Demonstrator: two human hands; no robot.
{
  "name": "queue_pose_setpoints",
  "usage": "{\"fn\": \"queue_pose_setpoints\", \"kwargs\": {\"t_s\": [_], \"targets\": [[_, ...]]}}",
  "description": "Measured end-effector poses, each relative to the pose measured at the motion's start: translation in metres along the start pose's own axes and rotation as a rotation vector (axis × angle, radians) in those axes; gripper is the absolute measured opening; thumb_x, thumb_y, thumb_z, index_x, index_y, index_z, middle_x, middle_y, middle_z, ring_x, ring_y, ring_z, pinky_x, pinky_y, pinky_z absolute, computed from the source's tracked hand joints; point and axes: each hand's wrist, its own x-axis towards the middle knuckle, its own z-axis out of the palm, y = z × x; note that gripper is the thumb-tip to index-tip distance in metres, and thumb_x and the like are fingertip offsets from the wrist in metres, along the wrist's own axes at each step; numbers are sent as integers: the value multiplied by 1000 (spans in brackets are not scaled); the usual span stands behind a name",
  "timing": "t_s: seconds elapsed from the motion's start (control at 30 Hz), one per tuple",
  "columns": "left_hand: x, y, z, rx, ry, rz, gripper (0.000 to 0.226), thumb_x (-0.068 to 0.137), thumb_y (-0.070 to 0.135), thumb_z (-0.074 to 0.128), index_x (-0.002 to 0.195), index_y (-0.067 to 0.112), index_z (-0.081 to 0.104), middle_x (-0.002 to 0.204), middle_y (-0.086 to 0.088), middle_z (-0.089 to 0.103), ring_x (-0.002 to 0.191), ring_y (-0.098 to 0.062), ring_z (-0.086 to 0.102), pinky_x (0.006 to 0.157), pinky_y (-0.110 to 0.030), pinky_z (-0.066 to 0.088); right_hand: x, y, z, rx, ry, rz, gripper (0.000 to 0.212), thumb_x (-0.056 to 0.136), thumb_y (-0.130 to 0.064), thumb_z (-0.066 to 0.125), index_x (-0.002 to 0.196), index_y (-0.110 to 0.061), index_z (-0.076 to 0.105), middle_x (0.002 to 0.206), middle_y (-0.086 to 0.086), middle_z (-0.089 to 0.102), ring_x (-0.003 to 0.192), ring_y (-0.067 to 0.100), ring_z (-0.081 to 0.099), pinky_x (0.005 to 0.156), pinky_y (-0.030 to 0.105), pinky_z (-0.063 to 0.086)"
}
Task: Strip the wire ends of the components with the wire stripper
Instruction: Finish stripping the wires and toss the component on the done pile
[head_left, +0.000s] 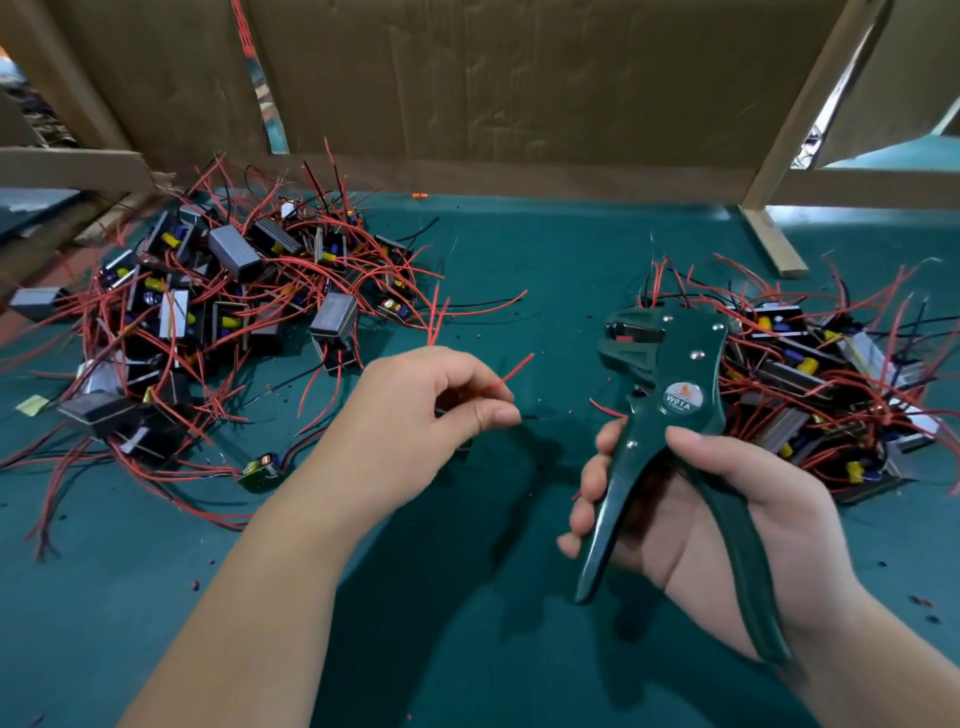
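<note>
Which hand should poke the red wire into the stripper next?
Probably the left hand: it pinches the red wire, tip pointing toward the wire stripper, whose handles fill the right hand.

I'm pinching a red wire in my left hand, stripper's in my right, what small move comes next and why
Probably bring the free end of the red wire across into the jaws of the wire stripper. The left hand pinches the wire with its tip aimed at the tool but apart from it, and the right hand holds the handles spread.

Dark-green wire stripper upright near red wire.
</note>
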Motion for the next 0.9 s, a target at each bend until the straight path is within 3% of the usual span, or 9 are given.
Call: {"fn": "queue_pose_setpoints", "kwargs": {"t_s": [0.17, 0.37, 0.53, 0.67, 0.77, 0.9], "targets": [[1, 3, 1, -195, 97, -45, 4, 75, 34, 68, 74, 31, 70, 62, 11, 63, 56, -5, 55, 58, -24, 51, -1, -4, -1, 27, 76, 77, 51, 44, -23, 82, 88, 0, 67, 79, 24, 59, 68, 38, 61, 65, 50, 55], [2, 6, -1, -176, 132, -22, 11, 82, 32, 65, 71, 29, 65, 56, 17, 56, 54, -3, 46, 56, -19, 42, -3, 3, 2, -29, -220, 217, 40, 69, -19, 72, 102, 2, 61, 86, 28, 60, 76, 40, 62, 76, 53, 51], [0, 8, -2, -134, 101, 16, 18, 88, 23, 68, 73, 31, 62, 60, 18, 58, 55, 0, 47, 58, -15, 41, 0, -1, 7, -13, -238, 248, 41, 67, -12, 77, 98, 7, 58, 82, 33, 58, 74, 44, 61, 73, 56, 51], [-1, 13, -3, -105, 70, 59, 8, 82, 32, 62, 74, 31, 62, 65, 22, 58, 58, 1, 50, 59, -11, 38, 5, -1, 7, -254, -73, 266, 21, 81, 2, 67, 69, 19, 59, 60, 27, 61, 58, 31, 67, 62, 33, 57], [-1, 14, -3, -124, 48, 66, 8, 82, 31, 62, 74, 29, 63, 64, 22, 58, 57, 1, 49, 58, -11, 38, 2, -2, 9, -21, -214, 271, 41, 67, -9, 79, 94, 13, 57, 77, 35, 58, 68, 44, 63, 66, 50, 55], [-1, 13, -3, -144, 32, 55, 8, 81, 32, 62, 73, 30, 62, 61, 22, 58, 55, 1, 50, 57, -15, 42, -2, -1, 1, -88, -281, 249, 33, 76, -14, 72, 98, 5, 58, 81, 31, 60, 72, 41, 64, 69, 49, 54]]}}
